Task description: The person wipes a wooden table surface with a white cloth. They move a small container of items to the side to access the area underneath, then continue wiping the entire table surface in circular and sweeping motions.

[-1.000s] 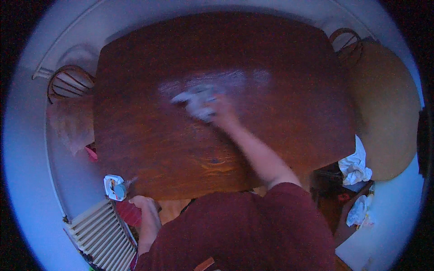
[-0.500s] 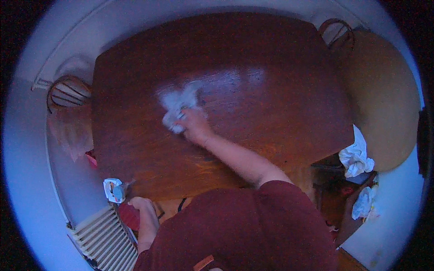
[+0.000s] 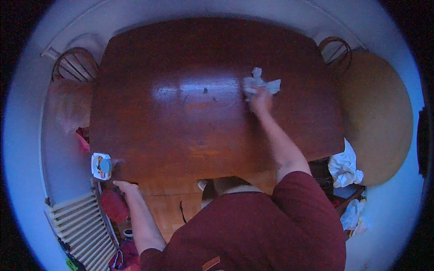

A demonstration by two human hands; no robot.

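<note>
My right hand [image 3: 261, 101] is closed on a crumpled white cloth [image 3: 256, 84], pressing it to the dark brown wooden table [image 3: 203, 135] right of the middle. Loose ends of the cloth stick out past the fingers. At the table's near left corner is my left hand [image 3: 128, 187], its fingers stretched out along the edge and nothing visible in them. Just beyond it, on that corner, stands a small white container [image 3: 101, 166] with a round blue-grey part. Pale light reflects off the tabletop's middle.
Wooden spindle-back chairs stand at the far left [image 3: 74, 65] and far right [image 3: 335, 52]. A large round tan board [image 3: 377, 117] leans at the right, above a white crumpled bag [image 3: 345, 166]. A ribbed radiator [image 3: 81, 228] is at lower left.
My right hand has swept the cloth across the tabletop from left of the middle to the right. My left hand stays by the near left corner. The whole view has shifted slightly.
</note>
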